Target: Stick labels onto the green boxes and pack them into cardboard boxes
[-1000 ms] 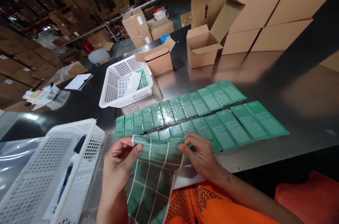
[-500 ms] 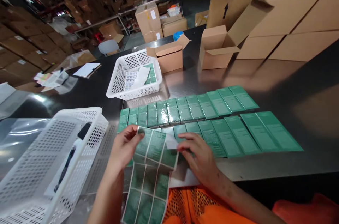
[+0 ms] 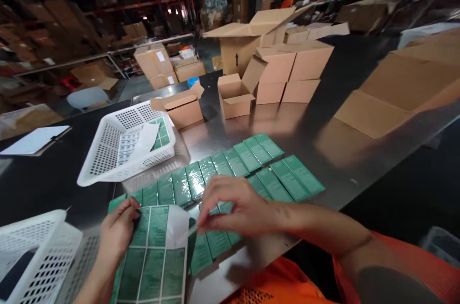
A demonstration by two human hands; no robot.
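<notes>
My left hand (image 3: pixel 120 227) is closed on the upper left corner of a sheet of green stickers (image 3: pixel 153 265), thumb and fingers pinching its edge. The sheet's top right cell is bare white backing. Just right of that, my right hand (image 3: pixel 232 206) is closed in a pinch over the boxes. A peeled green sticker (image 3: pixel 193 230) hangs at its fingertips, seen nearly edge-on and partly hidden. Behind the hands lie two rows of flat green boxes (image 3: pixel 219 165), side by side on the metal table. My right hand and the sheet cover part of the front row.
A white basket (image 3: pixel 124 172) holding more sheets stands at the back left, another basket (image 3: pixel 53 251) at the near left. Open cardboard boxes (image 3: pixel 235 105) and stacked cartons (image 3: pixel 302 72) stand behind. A large carton (image 3: pixel 373 115) is at right; a clipboard (image 3: pixel 36 141) lies far left.
The view has swung to the right. The sticker at the sheet's top right corner, half lifted before, has come off, and my right hand has moved away from the sheet with it.
</notes>
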